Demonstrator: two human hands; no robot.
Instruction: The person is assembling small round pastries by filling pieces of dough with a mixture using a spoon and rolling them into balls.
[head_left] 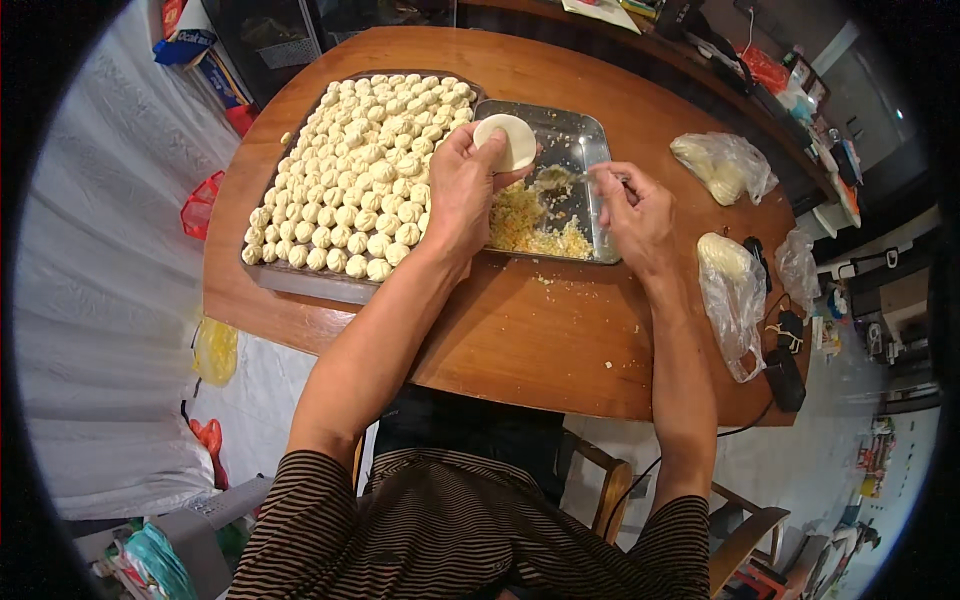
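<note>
**A:** Left hand (462, 190) up over the near edge of the metal tray (590, 140), fingers curled to cradle a round dough wrapper (507, 142) flat across the fingertips. Right hand (632, 205) pinched shut around a thin utensil (572, 177) (spoon or chopstick, too blurry to call), its tip over the yellowish filling (535, 228) heaped in the tray's near corner.

**B:** Looks like soft, floppy stuff, that wrapper. Probably weighs next to nothing, and easy to tear or stretch if pulled.

**A:** Yep. Best supported from underneath, across the fingers, edge left free for pleating. Likely a bit tacky too, so no squeezing in the middle. Filling seems crumbly and loose, judging by the bits scattered on the desk (520, 330) just in front of the tray.

**B:** And the big board (300, 281) on the left?

**A:** Packed with rows of finished dumplings (360, 170), touching each other, right beside the left wrist. Soft as well, so better lifted by the base than by the pinched top. Off to the right, two clear plastic bags (727, 165) holding pale lumps of dough, well apart from both hands.
</note>
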